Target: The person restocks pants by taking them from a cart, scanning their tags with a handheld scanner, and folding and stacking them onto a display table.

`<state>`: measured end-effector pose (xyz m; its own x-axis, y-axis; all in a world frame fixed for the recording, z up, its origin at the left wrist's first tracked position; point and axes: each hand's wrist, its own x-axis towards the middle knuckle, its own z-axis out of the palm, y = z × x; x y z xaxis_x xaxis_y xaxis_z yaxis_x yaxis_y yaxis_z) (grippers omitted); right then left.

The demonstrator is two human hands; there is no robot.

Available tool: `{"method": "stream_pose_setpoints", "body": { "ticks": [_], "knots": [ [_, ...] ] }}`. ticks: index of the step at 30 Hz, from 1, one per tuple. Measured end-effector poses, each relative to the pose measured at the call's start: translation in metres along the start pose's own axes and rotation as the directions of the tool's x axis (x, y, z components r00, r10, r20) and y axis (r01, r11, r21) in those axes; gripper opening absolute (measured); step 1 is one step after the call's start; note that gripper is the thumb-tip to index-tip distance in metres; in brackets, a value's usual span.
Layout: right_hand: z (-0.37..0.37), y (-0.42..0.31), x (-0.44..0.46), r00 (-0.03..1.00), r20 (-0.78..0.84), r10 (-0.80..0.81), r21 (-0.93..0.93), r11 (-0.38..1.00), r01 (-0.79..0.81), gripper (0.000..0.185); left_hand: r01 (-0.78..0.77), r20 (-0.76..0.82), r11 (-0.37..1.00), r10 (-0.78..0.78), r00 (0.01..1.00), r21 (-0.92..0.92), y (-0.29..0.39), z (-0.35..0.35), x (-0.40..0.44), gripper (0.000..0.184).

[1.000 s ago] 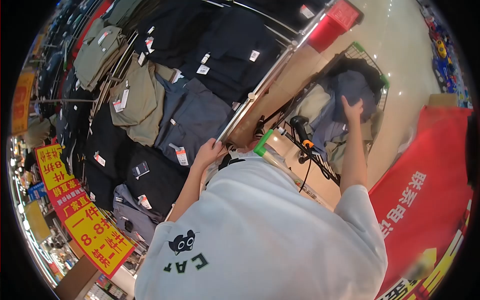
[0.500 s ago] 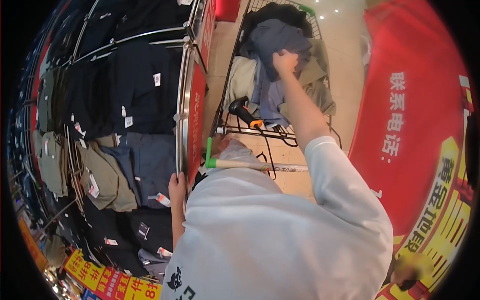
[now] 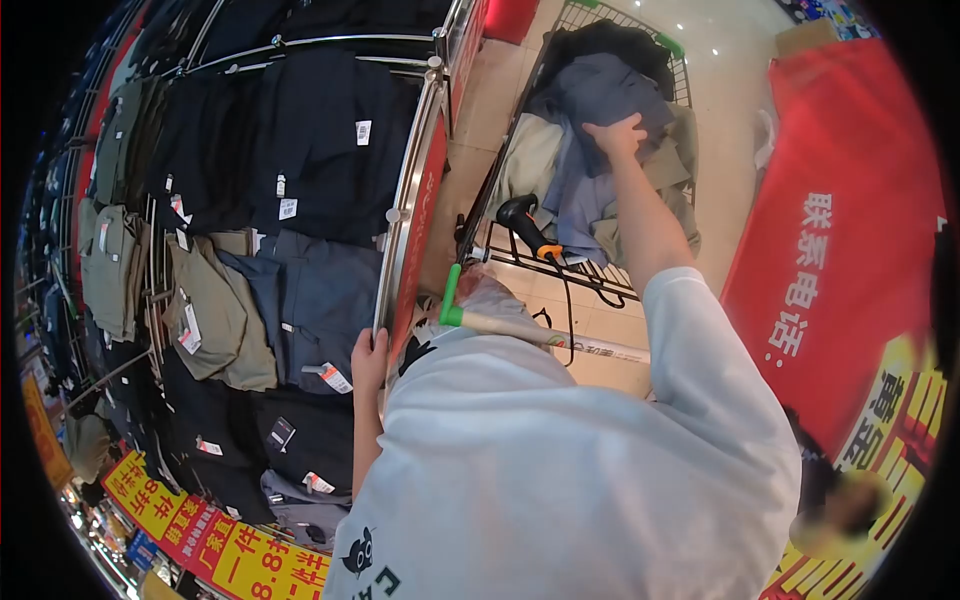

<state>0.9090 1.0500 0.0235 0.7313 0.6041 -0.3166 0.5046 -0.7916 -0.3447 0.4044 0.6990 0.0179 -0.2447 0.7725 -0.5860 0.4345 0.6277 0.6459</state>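
Observation:
My right hand [image 3: 616, 137] is over the shopping cart [image 3: 684, 84], its fingers apart on or just above a blue-grey garment [image 3: 600, 88]. Around that garment lie a black one [image 3: 610, 42], a pale beige one [image 3: 530, 150] and an olive one [image 3: 668, 200]. A black and orange handheld scanner [image 3: 526, 222] with a cable rests at the cart's near end. On the left, my left hand [image 3: 370, 362] grips the metal edge rail [image 3: 408, 190] of the clothes rack; part of its fingers is hidden.
Folded dark trousers [image 3: 330, 140] with white tags fill the rack shelves, with khaki [image 3: 215, 320] and blue-grey pairs [image 3: 320, 300] lower down. The cart handle [image 3: 500, 326] is close to my body. A red banner [image 3: 830, 220] stands right, with a blurred person [image 3: 840, 510] below it.
My right hand has gone from closed on the blue-grey garment to spread fingers. My left hand stays at the rail. The whole view has shifted, moving cart and rack rightward.

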Motion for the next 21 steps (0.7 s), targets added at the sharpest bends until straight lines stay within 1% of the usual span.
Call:
{"method": "stream_pose_setpoints", "body": {
  "ticks": [1, 2, 4, 5, 6, 7, 8, 9, 10, 11, 13, 15, 16, 17, 18, 19, 20, 21],
  "knots": [
    [0.001, 0.001, -0.002, 1.0, 0.009, -0.007, -0.043, 0.999, 0.008, 0.117, 0.003, -0.003, 1.0, -0.003, 1.0, -0.002, 0.0, 0.001, -0.001, 0.034],
    [0.002, 0.003, 0.003, 1.0, 0.011, -0.004, -0.044, 0.999, 0.005, 0.117, 0.006, -0.006, 1.0, -0.006, 1.0, -0.005, 0.0, 0.001, -0.001, 0.034],
    [0.007, 0.012, 0.023, 0.991, -0.011, -0.13, -0.07, 0.989, 0.129, 0.094, 0.001, -0.006, 1.0, -0.001, 1.0, -0.023, -0.008, 0.002, 0.004, 0.034],
    [0.013, 0.02, 0.042, 0.992, -0.012, -0.125, -0.077, 0.989, 0.124, 0.094, -0.002, -0.004, 0.999, 0.002, 1.0, -0.044, -0.013, 0.003, 0.004, 0.033],
    [0.023, 0.029, 0.064, 0.964, -0.074, -0.257, -0.022, 0.967, 0.256, 0.078, 0.003, 0.005, 0.999, -0.003, 1.0, -0.045, -0.013, 0.004, 0.003, 0.033],
    [0.027, 0.037, 0.074, 0.915, -0.141, -0.379, 0.026, 0.922, 0.386, 0.063, 0.015, 0.004, 0.999, -0.015, 1.0, -0.042, -0.011, 0.004, 0.003, 0.033],
    [0.018, 0.031, 0.06, 0.88, -0.261, -0.397, 0.064, 0.903, 0.426, 0.043, 0.026, 0.001, 0.999, -0.026, 1.0, -0.04, -0.008, 0.002, 0.003, 0.033],
    [0.004, 0.029, 0.053, 0.879, -0.261, -0.398, 0.061, 0.902, 0.427, 0.043, 0.028, 0.003, 0.999, -0.028, 1.0, -0.043, -0.006, 0.001, 0.003, 0.033],
    [-0.012, 0.027, 0.044, 0.921, -0.132, -0.366, 0.428, 0.817, 0.386, 0.043, 0.017, 0.011, 1.0, -0.017, 1.0, -0.02, -0.005, 0.0, 0.002, 0.033],
    [-0.028, 0.024, 0.035, 0.926, 0.009, -0.377, 0.731, 0.634, 0.251, 0.043, 0.007, 0.017, 1.0, -0.007, 1.0, 0.0, -0.004, -0.001, 0.002, 0.033],
    [-0.061, 0.028, 0.009, 0.918, 0.088, -0.386, 0.907, 0.413, 0.087, 0.043, -0.001, 0.03, 1.0, 0.001, 1.0, -0.007, -0.004, -0.002, 0.002, 0.033],
    [-0.094, 0.03, -0.021, 0.914, 0.107, -0.392, 0.946, 0.322, 0.027, 0.048, -0.009, 0.037, 1.0, 0.009, 0.999, -0.015, -0.006, -0.006, 0.004, 0.032],
    [-0.11, 0.029, -0.043, 0.91, 0.112, -0.4, 0.946, 0.324, 0.026, 0.048, -0.005, 0.07, 1.0, 0.005, 0.998, 0.008, -0.008, -0.008, 0.006, 0.032],
    [-0.126, 0.029, -0.067, 0.898, 0.193, -0.396, 0.96, 0.265, -0.089, 0.05, -0.005, 0.104, 0.999, 0.002, 0.995, 0.032, -0.01, -0.01, 0.008, 0.033],
    [-0.139, 0.028, -0.089, 0.877, 0.27, -0.397, 0.958, 0.205, -0.203, 0.051, -0.005, 0.099, 1.0, 0.002, 0.995, 0.027, -0.01, -0.011, 0.009, 0.033],
    [-0.147, 0.028, -0.109, 0.875, 0.269, -0.403, 0.958, 0.206, -0.2, 0.051, -0.062, 0.062, 0.993, 0.069, 0.996, -0.098, -0.007, -0.011, 0.008, 0.034],
    [-0.151, 0.025, -0.131, 0.871, 0.295, -0.393, 0.954, 0.176, -0.243, 0.052, -0.122, 0.016, 0.968, 0.129, 0.992, -0.221, -0.002, -0.011, 0.008, 0.035],
    [-0.153, 0.022, -0.152, 0.863, 0.325, -0.387, 0.945, 0.148, -0.29, 0.052, -0.121, 0.006, 0.967, 0.125, 0.992, -0.225, 0.01, -0.014, 0.007, 0.035]
  ]
}}
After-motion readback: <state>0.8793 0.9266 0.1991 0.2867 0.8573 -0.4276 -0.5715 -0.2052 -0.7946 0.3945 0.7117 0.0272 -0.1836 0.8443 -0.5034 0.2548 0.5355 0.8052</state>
